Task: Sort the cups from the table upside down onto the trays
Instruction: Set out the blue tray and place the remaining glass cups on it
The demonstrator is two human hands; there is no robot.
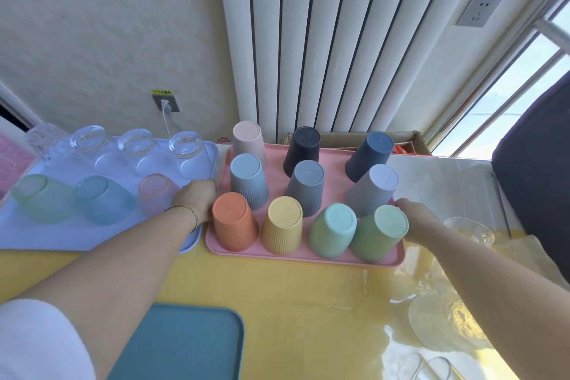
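Head view: left hand (pixel 197 194) and right hand (pixel 415 216) are gripping the flat pink plastic tray's (pixel 277 256) short edges, probably repositioning it; fingers hidden behind upside-down matte plastic cups (pixel 287 224).

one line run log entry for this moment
left hand on pink tray left edge | right hand on its right edge | plastic cups inverted on it | glasses on white tray | teal tray bare

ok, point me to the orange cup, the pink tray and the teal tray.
orange cup (pixel 229 209): head view, upturned base.
pink tray (pixel 303 259): head view, near rim.
teal tray (pixel 185 345): head view, bare floor.
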